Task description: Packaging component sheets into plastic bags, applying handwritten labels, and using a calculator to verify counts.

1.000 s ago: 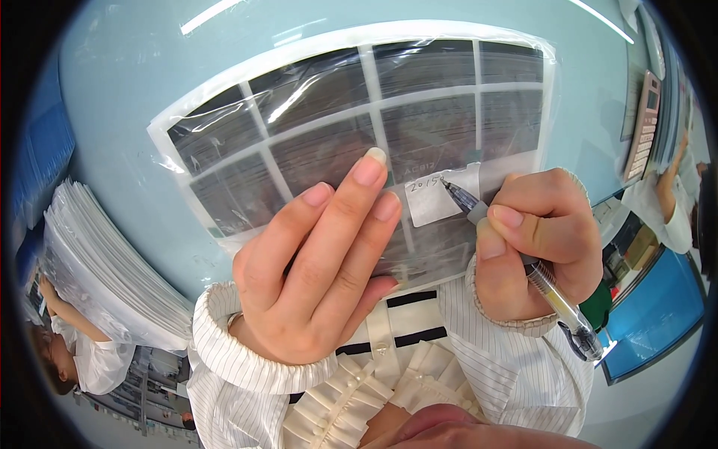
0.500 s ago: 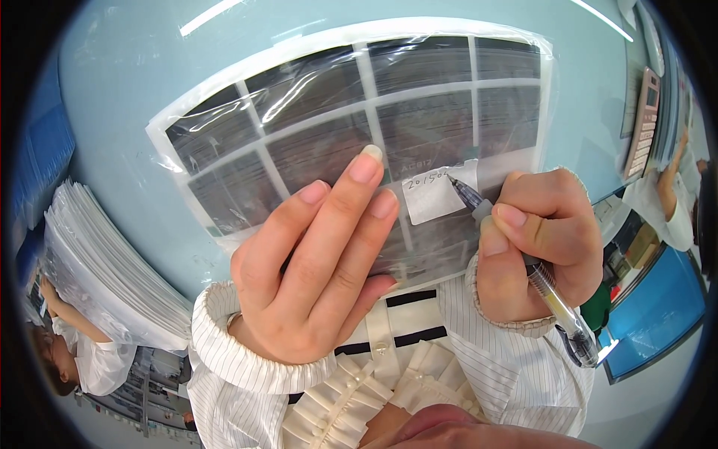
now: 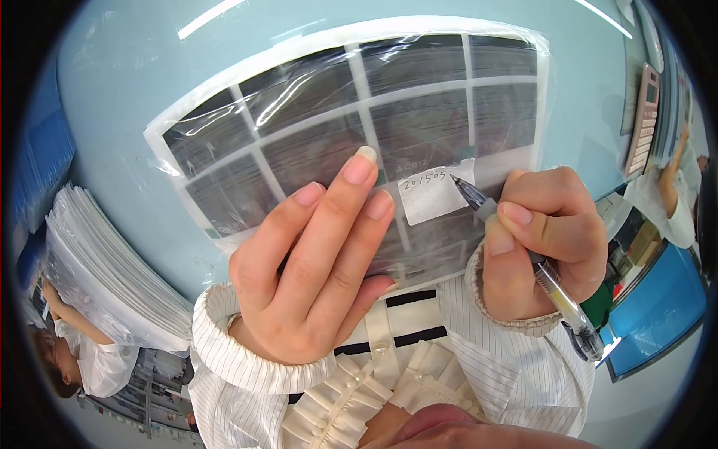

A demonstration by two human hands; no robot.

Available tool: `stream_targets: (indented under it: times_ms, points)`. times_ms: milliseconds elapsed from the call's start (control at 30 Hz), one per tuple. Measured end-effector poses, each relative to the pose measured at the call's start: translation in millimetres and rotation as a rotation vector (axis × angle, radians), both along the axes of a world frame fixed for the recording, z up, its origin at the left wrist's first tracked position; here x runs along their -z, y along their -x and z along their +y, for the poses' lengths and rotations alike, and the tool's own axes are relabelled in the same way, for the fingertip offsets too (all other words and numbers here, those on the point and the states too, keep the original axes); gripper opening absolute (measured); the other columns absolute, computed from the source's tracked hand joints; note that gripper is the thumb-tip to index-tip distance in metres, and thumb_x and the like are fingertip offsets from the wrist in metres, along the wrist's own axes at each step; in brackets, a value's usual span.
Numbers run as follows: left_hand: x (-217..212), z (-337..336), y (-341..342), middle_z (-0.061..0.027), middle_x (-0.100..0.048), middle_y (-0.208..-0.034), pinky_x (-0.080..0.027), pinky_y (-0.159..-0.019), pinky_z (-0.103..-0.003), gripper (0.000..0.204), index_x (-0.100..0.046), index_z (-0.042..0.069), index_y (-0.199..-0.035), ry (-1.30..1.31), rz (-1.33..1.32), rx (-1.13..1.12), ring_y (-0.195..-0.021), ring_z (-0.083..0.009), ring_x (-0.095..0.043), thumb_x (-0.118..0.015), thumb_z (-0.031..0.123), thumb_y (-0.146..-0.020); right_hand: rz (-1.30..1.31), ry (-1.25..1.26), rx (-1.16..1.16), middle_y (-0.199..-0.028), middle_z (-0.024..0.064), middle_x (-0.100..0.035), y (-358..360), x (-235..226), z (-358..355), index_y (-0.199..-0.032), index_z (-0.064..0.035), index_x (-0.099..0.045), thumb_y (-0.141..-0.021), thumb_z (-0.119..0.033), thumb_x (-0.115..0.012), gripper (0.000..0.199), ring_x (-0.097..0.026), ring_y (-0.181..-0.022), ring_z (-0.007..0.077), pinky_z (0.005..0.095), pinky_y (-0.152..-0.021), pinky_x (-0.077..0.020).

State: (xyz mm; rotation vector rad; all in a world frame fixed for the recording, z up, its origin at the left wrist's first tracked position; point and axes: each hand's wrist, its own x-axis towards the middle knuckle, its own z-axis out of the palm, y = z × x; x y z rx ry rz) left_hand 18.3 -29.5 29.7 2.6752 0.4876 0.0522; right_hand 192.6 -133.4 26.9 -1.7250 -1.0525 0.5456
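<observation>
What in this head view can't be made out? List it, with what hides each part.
- Bagged filter panel: lower edge hidden behind the left hand and right hand.
- Pen: middle of the barrel wrapped by the right hand's fingers.
- White label: writing too small to read.
- Stack of bagged panels: blurred and bent near the fisheye rim.

White pinstriped sleeves (image 3: 247,359), ribbed cuffs.

Bagged grid filter panel (image 3: 359,112), dark cells with white ribs, laid on a pale blue table (image 3: 120,90). Panel is pressed flat by the left hand (image 3: 314,277). A pen (image 3: 523,254) is gripped by the right hand (image 3: 546,239), its tip set on a white label (image 3: 430,198). Stack of bagged panels (image 3: 105,277) lies at left.
</observation>
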Motion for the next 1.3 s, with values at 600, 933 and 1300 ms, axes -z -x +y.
stream_targets:
  times_ms: [600, 933, 1300]
  points:
    - [-2.6, 0.8, -0.7, -0.0201, -0.056, -0.132, -0.038, -0.103, -0.039, 0.055, -0.062, -0.001, -0.12, 0.008, 0.023, 0.004, -0.119, -0.0328, -0.048, -0.061, 0.042, -0.086, -0.073, 0.056, 0.008, -0.075, 0.0108, -0.055, 1.5, -2.3, 0.1, -0.083, -0.0004, -0.052, -0.078, 0.005, -0.063, 0.013, -0.044, -0.059, 0.013, 0.0265, -0.055, -0.0374]
    - [-2.3, 1.5, 1.3, -0.0202, -0.055, -0.133, -0.039, -0.101, -0.039, 0.056, -0.062, -0.001, -0.12, 0.004, -0.002, 0.009, -0.119, -0.033, -0.048, -0.061, 0.042, -0.086, 0.011, -0.061, 0.07, -0.073, 0.0108, -0.053, 4.4, 5.2, -2.6, -0.086, -0.0001, -0.052, -0.079, 0.001, -0.062, 0.012, -0.041, -0.057, 0.0119, 0.0274, -0.051, -0.0338]
    - [8.6, -0.4, 2.8, -0.0254, -0.053, -0.133, -0.043, -0.101, -0.042, 0.044, -0.07, 0.016, -0.115, 0.062, -0.181, -0.005, -0.12, -0.0362, -0.049, -0.073, 0.025, -0.072, 0.077, -0.077, -0.105, -0.078, 0.0116, -0.053, 13.0, 0.9, -7.2, -0.091, 0.0005, -0.053, -0.08, 0.002, -0.062, 0.015, -0.04, -0.053, 0.012, 0.0281, -0.047, -0.0323]
